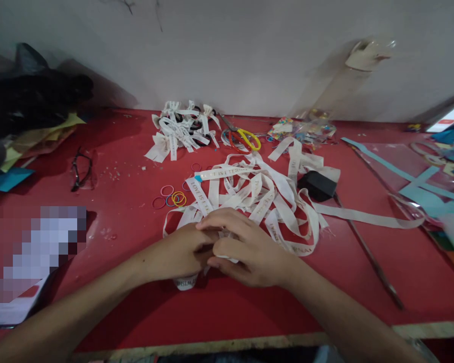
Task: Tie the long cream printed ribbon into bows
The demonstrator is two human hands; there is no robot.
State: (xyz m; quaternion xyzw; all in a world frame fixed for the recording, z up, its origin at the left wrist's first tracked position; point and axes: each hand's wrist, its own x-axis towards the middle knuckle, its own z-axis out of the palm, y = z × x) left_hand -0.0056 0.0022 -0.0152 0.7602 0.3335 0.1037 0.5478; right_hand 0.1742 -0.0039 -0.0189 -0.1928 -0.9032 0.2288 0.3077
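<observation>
Both hands meet near the front of the red table, fingers curled around a white printed ribbon. One end of that ribbon hangs below my left hand, lettering showing on it. My right hand has its fingers bent over more white material between the hands; the fingers hide most of it. Just beyond them lies a loose tangle of cream ribbon with gold lettering. Several coloured elastic bands lie to the left of the tangle.
Behind are a pile of tied ribbon bows and scissors with red and yellow handles. Glasses lie at left. A black block and a thin rod are at right, near light-blue strips. A wall stands behind.
</observation>
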